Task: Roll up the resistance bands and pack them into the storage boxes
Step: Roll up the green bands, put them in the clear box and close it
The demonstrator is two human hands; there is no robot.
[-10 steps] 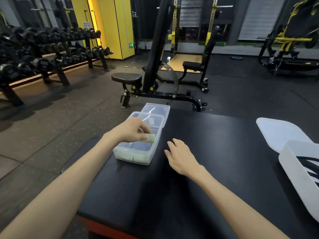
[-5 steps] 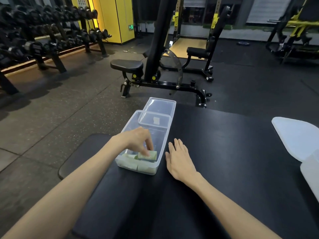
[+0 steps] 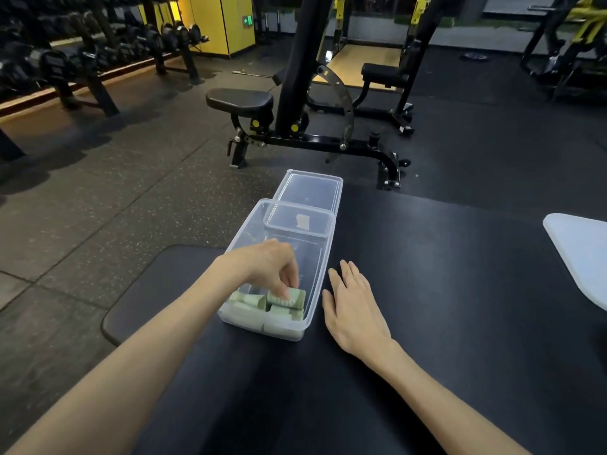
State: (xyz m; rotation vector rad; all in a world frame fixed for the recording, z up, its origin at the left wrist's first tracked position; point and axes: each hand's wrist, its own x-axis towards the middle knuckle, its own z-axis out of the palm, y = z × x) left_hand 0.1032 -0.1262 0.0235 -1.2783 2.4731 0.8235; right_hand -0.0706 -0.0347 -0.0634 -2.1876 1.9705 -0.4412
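1. Resistance band (image 3: 287, 298), rolled and green, sits at the near end of our clear storage box (image 3: 321, 274), on top of other green rolls (image 3: 249, 301); our left hand (image 3: 266, 264) pinches it from above.
2. Our right hand (image 3: 354, 307) lies flat on the worktop (image 3: 443, 307), fingers straight and close together, just beside the box.
3. As we judge it, a careless release could let the roll spring open or tip off its neighbours.
4. We work on a black, matte worktop in a gym with an adjustable bench (image 3: 239, 101), a dumbbell rack (image 3: 65, 64) and speckled floor (image 3: 131, 198).
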